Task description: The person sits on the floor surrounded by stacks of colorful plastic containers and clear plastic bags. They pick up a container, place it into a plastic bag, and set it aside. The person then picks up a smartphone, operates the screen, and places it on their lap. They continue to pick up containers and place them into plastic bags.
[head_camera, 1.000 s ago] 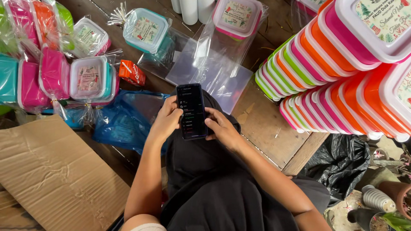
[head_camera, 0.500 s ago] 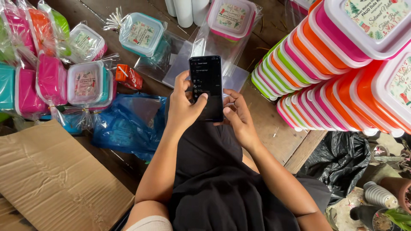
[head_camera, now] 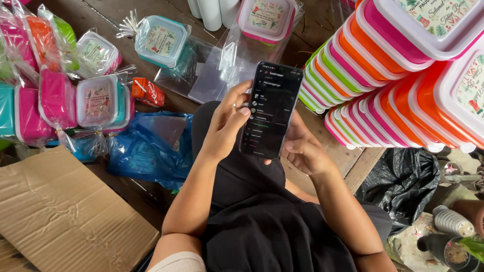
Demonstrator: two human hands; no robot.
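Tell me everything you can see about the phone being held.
The phone is a slim black slab with rounded corners and a glossy glass front. Its screen is lit, showing a dark list of small rows with icons. It is held upright, tilted slightly right, above the lap. The left hand grips its left edge with the thumb on the screen; the right hand supports its lower right edge from behind.

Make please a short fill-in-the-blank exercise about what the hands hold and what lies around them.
1. Both hands, left hand and right hand, hold a black ____.
2. Beside the blue plastic bag lies a flat sheet of brown ____.
3. The stacked boxes stand on the person's ____ side.

Missing words: phone; cardboard; right
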